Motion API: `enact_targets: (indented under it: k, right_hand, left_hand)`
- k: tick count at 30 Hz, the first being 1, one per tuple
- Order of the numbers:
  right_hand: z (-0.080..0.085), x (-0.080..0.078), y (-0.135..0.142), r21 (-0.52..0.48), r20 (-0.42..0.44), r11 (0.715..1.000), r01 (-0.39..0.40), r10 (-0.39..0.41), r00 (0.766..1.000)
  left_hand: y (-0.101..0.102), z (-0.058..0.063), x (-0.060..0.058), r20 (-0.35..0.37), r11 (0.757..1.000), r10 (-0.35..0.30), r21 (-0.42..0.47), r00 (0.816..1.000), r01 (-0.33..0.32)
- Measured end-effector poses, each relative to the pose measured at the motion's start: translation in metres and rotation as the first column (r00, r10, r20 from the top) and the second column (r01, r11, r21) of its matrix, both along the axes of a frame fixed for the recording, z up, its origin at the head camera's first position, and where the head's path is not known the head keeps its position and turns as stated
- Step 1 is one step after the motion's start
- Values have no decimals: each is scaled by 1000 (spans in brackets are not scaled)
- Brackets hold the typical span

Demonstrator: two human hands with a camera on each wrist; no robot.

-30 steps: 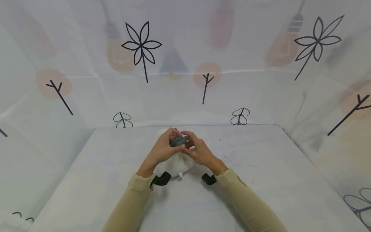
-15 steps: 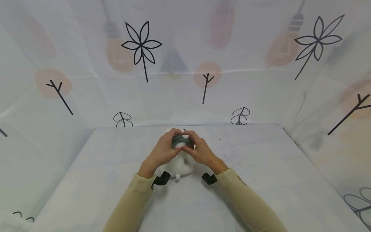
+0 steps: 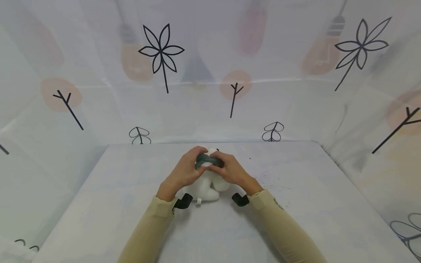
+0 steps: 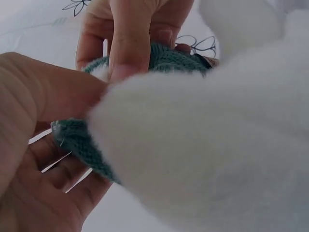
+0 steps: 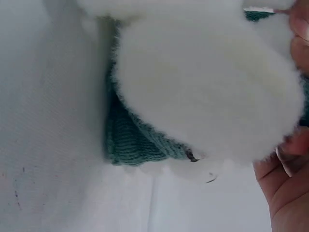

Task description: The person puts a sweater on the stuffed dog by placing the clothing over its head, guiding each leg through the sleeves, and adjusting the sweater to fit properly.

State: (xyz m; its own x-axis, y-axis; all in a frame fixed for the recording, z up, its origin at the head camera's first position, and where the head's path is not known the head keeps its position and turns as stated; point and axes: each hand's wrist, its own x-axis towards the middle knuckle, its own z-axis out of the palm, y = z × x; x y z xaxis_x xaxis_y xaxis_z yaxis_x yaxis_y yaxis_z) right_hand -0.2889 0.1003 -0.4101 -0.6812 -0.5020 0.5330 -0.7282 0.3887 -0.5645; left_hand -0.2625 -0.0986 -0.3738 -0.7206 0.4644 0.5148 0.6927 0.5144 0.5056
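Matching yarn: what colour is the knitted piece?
Teal ribbed knitted piece, clearest in right wrist view.

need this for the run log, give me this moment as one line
left hand: grips teal knit | right hand: grips teal knit's other side | white plush: against teal knit | white tag: at plush's lower edge
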Motion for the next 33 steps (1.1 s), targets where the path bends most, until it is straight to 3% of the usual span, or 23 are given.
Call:
enact_targets:
  k: [4,9,14,23,28,33]
  right_hand:
    - [2,-1,1,-9,-8,1000,-15,15,1000]
    - [7,4,-1,-47,-26,997,-58,57,998]
    - [11,8,0,-41,-43,995,-86,84,996]
    - [16,9,0,23,63,995,-95,93,994]
    - [14,7,-2,29,51,997,-72,70,996]
    - [10,4,-2,13,-27,999,-46,47,999]
  left_hand:
    - [-1,0,0,29,999,19,-32,999,-18]
    - [-1,-1,1,52,1000,13,2,999,-13]
    - [1,-2,2,-2,999,13,45,1000,-12]
    - [4,-2,1,-17,999,-6,48,1000,6]
    - [3,-5,-2,-29,998,-15,54,999,16]
    - [0,-9,-7,-114,997,-21,70,993,29]
